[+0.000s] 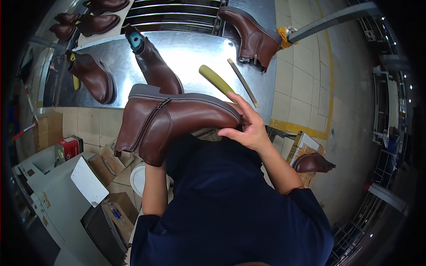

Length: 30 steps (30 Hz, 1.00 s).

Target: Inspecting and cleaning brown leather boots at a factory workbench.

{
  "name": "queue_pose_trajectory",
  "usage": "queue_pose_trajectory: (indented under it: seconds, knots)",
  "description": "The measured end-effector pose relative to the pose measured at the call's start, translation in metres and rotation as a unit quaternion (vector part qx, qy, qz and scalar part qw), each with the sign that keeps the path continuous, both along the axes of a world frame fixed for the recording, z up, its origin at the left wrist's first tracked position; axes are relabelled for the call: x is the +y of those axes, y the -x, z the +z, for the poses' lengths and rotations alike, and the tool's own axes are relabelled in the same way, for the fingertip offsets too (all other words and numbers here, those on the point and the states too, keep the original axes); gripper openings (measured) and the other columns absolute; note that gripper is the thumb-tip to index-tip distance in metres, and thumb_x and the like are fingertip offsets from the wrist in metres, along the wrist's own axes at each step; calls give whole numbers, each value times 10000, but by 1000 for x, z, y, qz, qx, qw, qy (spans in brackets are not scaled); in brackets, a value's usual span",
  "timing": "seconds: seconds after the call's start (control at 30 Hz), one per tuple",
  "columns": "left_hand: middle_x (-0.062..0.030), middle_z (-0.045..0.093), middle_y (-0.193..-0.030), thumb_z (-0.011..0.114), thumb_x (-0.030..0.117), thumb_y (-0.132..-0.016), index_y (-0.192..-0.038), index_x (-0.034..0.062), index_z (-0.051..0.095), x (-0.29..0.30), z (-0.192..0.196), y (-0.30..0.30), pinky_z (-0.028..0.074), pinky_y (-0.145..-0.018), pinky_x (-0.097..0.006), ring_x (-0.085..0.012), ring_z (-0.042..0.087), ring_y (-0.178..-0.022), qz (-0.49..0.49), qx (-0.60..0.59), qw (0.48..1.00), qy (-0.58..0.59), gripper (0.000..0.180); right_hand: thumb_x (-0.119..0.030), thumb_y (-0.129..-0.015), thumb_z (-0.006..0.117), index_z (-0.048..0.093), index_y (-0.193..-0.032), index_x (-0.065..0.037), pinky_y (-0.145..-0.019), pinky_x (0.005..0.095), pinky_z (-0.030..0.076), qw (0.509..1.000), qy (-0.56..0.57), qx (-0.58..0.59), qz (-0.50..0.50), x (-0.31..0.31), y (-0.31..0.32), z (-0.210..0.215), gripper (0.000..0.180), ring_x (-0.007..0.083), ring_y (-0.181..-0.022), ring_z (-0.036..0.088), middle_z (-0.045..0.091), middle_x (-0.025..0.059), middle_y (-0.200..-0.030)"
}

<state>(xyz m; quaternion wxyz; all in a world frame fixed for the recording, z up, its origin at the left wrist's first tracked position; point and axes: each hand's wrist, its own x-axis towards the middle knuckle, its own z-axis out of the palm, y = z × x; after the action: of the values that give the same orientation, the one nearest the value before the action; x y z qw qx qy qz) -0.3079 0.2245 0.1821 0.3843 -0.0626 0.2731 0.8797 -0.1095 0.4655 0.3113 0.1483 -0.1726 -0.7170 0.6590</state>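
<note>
A brown leather ankle boot with a side zipper is held up in front of me, sole upward, toe to the right. My left forearm runs up to the boot's shaft, which hides the hand; the boot rests on it. Around the toe, my right hand is cupped, thumb on the near side and index finger by the sole edge, with other fingers hidden behind the toe. Just beyond that hand lie an olive-green rounded bar and a thin flat strip.
On the shiny metal table stand a brown boot with a blue insert, another boot and a zippered boot. A rack of metal bars adjoins it. At right, a brown shoe lies on a box; cartons sit lower left.
</note>
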Motion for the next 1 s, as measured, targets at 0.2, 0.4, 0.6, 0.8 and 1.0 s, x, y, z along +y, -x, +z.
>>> queue_pose_trajectory:
  seconds: [0.2,0.4,0.6,0.8,1.0]
  knots:
    - [-161,405,-1607,451,302,-1120,-1586,58,339,-16,13,4,319,-1252,-480,-316,409,-1474,6,-24,996,-88,538,-175,-787,929,423,-1565,-50,-1115,352,445,999,21,25,-21,-4,7,-1,936,203,-1263,612,658,168,-1371]
    - [-148,361,-1635,446,402,-1103,-1607,73,298,32,31,26,304,-1261,-476,-305,368,-1501,-43,31,978,-200,619,-49,-806,889,419,-1541,34,-1117,351,454,998,34,25,-38,-2,6,-8,877,218,-1269,597,581,169,-1433]
    - [-135,316,-1664,441,502,-1087,-1628,89,257,37,54,29,289,-1270,-472,-295,327,-1527,-123,67,937,-318,705,18,-821,851,417,-1529,60,-1115,364,468,995,95,9,-26,1,14,-13,832,230,-1286,589,576,168,-1427]
    - [-123,360,-1640,314,697,-1049,-1611,125,301,20,40,14,353,-1232,-499,-307,428,-1466,-52,-69,977,-194,802,-13,-837,843,422,-1527,57,-1142,379,446,988,142,-6,-53,7,21,-27,812,239,-1317,572,570,170,-1447]
    - [-142,342,-1650,332,742,-1016,-1641,152,233,25,56,29,343,-1234,-530,-333,392,-1496,-84,-109,981,-134,865,-13,-832,846,424,-1521,68,-1157,387,430,989,139,-20,-50,13,32,-31,812,244,-1333,562,568,171,-1451]
